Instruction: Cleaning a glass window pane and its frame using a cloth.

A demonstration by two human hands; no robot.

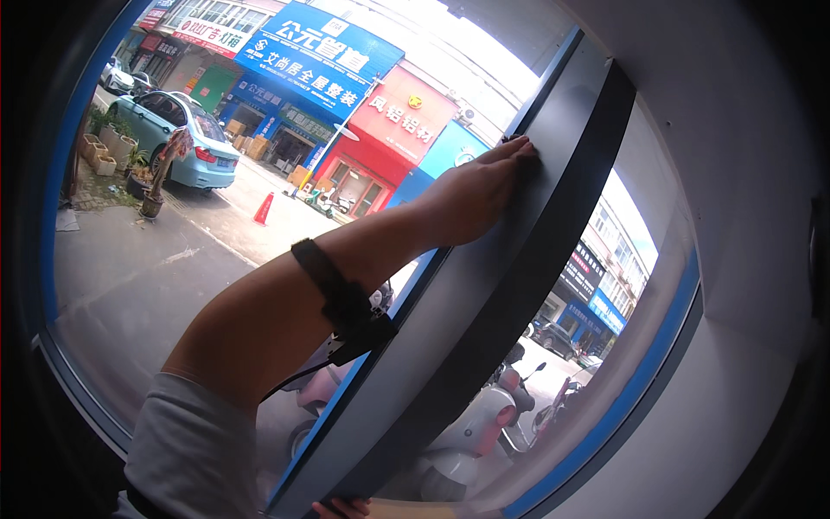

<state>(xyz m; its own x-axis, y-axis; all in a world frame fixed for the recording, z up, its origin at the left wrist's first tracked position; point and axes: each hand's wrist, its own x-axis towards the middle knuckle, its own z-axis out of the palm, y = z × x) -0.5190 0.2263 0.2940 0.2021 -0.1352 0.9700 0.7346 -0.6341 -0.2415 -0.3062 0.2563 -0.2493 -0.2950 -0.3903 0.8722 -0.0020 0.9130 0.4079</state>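
Observation:
A long grey metal frame post (484, 285) with a dark side runs diagonally through the window. My left hand (475, 190) is high on it, fingers bent and together at its face; a small dark shape shows at the fingertips, too hidden to name. A black strap with a dark device and cable (346, 320) is around my left forearm. At the bottom edge, fingertips of my right hand (343, 509) curl onto the post; the rest of that hand is mostly out of sight.
Blue-edged glazing (605, 441) borders a pale wall (743, 259) on the right. Through the glass I see parked scooters (467, 432), a light blue car (186, 138), potted plants (130, 173), a red cone (264, 208) and shopfronts across the street.

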